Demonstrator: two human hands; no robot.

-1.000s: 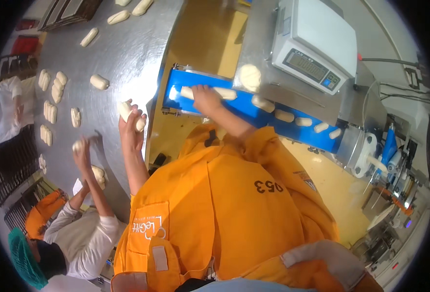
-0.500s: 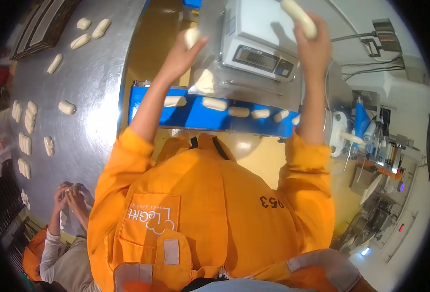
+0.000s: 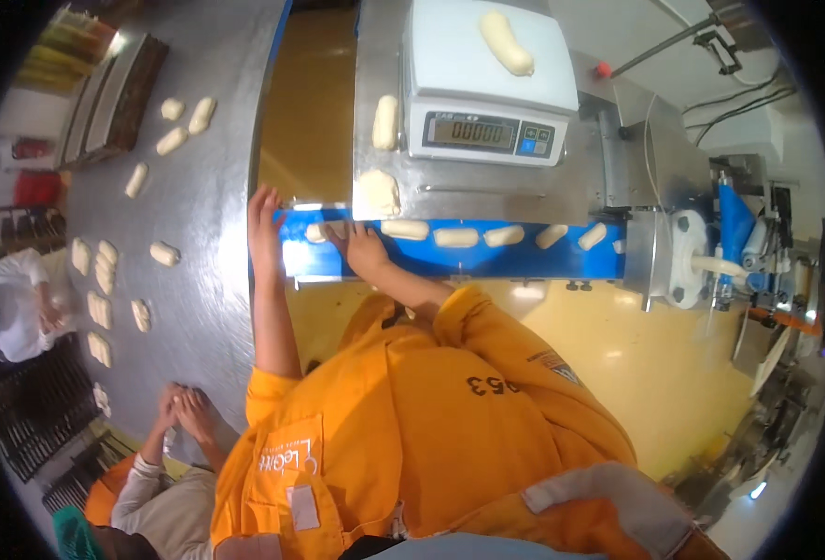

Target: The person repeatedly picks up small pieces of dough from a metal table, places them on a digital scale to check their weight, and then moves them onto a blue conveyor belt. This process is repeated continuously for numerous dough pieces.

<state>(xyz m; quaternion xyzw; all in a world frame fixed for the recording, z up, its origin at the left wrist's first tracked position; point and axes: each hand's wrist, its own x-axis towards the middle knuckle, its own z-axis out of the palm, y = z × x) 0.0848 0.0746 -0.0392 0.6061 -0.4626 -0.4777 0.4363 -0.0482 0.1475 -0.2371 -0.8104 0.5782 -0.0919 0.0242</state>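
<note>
My left hand (image 3: 265, 224) is open and empty, its fingers extended at the edge of the steel table beside the left end of the blue conveyor belt (image 3: 412, 263). My right hand (image 3: 366, 250) reaches across the belt with fingers apart, touching the right end of the leftmost dough piece (image 3: 317, 232). On the white pan of the digital scale (image 3: 482, 135) lies a long dough roll (image 3: 506, 45). A second dough roll (image 3: 385, 123) rests left of the scale on the steel stand, with a rough dough lump (image 3: 378, 191) in front of it.
Several more dough pieces, such as this dough piece (image 3: 455, 237), sit along the belt toward the machine outlet (image 3: 688, 261). Shaped dough (image 3: 164, 253) is scattered over the steel table (image 3: 202, 308) at left. A co-worker's hands (image 3: 188, 411) are at its near edge.
The roll from my right hand now lies on the scale pan. The dough from my left hand is gone from it. Both hands came nearer, the right also moving left over the belt.
</note>
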